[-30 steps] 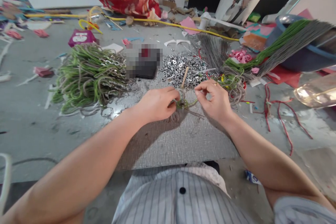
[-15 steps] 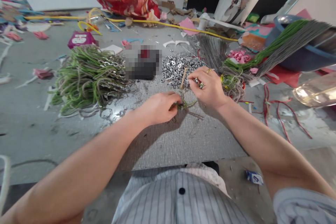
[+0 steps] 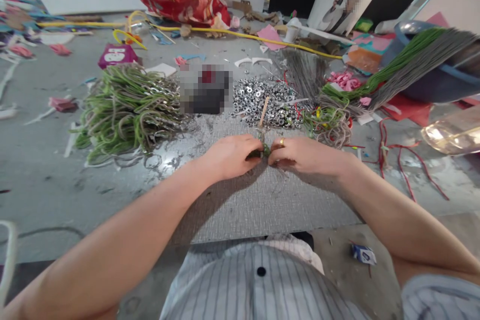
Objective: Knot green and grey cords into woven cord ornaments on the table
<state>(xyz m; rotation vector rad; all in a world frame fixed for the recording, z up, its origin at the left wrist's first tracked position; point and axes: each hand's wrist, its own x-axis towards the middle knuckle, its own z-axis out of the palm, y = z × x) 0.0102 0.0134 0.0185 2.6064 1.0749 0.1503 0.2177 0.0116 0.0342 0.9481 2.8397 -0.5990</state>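
Observation:
A small piece of green cord work [image 3: 266, 150] lies between my hands on the table's front part. My left hand [image 3: 234, 156] is closed on it from the left, thumb and fingers pinched. My right hand [image 3: 305, 155], with a ring on one finger, pinches at its right side; the fingertips partly hide what they grip. Just beyond is a pile of small shiny metal rings or nuts [image 3: 249, 92], and a thin wooden stick [image 3: 264, 111] lies on its near edge. To the right of the pile sits a tangle of green and grey cords [image 3: 330, 122].
A heap of finished-looking green and grey cords [image 3: 123, 115] lies left, beside a blurred dark object [image 3: 208, 97]. Long green and grey strands [image 3: 416, 67] hang over a blue basin [image 3: 405, 42]. Red cords [image 3: 401, 152] and a clear bottle [image 3: 450, 132] are at right.
My right hand has come down and toward me from the metal pile to the cord at my left fingertips. The left hand has shifted slightly right.

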